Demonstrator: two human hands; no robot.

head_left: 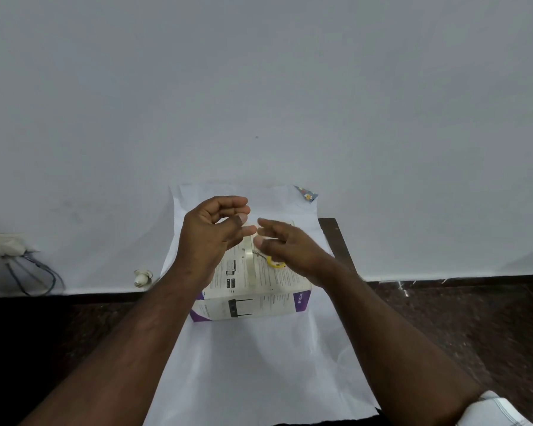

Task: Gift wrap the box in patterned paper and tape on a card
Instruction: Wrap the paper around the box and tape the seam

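Observation:
A white and purple printed box point(253, 299) lies on a sheet of wrapping paper point(259, 358) spread white side up; one patterned corner point(306, 193) is folded over at the far right. A glossy strip of clear tape point(250, 265) runs across the box top. My left hand point(211, 229) and my right hand point(285, 244) hover just above the box, fingertips nearly meeting, fingers loosely curled. I see nothing held in either. A small yellow item point(276, 264) shows on the box top under my right hand, mostly hidden.
The paper lies on a dark stone floor point(459, 327) against a pale wall point(259, 87). A dark flat ruler-like piece point(336, 241) leans right of the paper. A small white object point(142, 277) sits at the wall's base, with cables point(34, 272) at far left.

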